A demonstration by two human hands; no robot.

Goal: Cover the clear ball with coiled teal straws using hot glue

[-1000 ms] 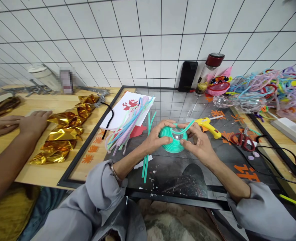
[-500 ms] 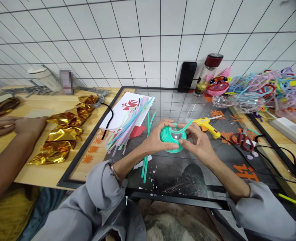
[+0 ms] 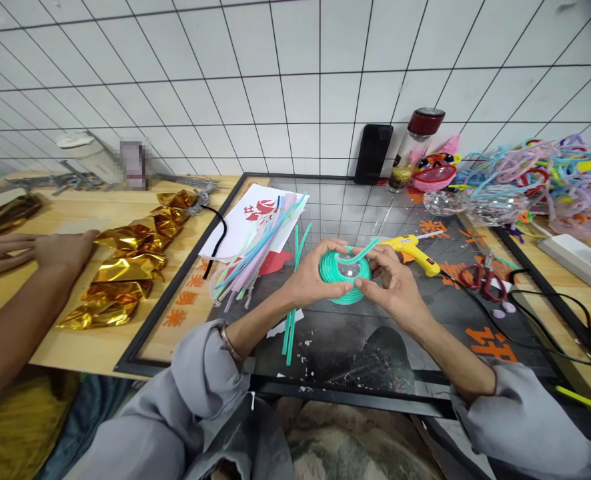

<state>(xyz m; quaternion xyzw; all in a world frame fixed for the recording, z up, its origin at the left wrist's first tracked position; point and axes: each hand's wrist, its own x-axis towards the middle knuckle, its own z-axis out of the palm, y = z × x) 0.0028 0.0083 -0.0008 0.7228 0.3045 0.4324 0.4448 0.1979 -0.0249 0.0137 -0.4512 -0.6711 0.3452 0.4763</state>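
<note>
Between my two hands is a clear ball (image 3: 349,269) wrapped in rings of green pipe cleaner (image 3: 344,294). My left hand (image 3: 311,275) grips its left side, thumb across the front and fingers over the top. On the right, my right hand (image 3: 391,279) is closed on the ball's edge, with the thumb at the front. A loose end of the green pipe cleaner (image 3: 364,251) curves over the ball's top toward my right fingers. Several straight green pipe cleaners (image 3: 289,337) lie left of the ball, partly under my left forearm.
A yellow glue gun (image 3: 414,253) lies just beyond my right hand, with red-handled scissors (image 3: 493,285) further right. Left are pastel pipe cleaners (image 3: 260,250) on white paper (image 3: 235,207). Gold foil (image 3: 125,260) lies near a co-worker's hands (image 3: 60,253). A bottle (image 3: 415,150) and phone (image 3: 374,153) stand behind.
The ball and my right hand have shifted very slightly left. The loose green end has swung a little left and lies lower over the ball's top. Both hands keep their hold.
</note>
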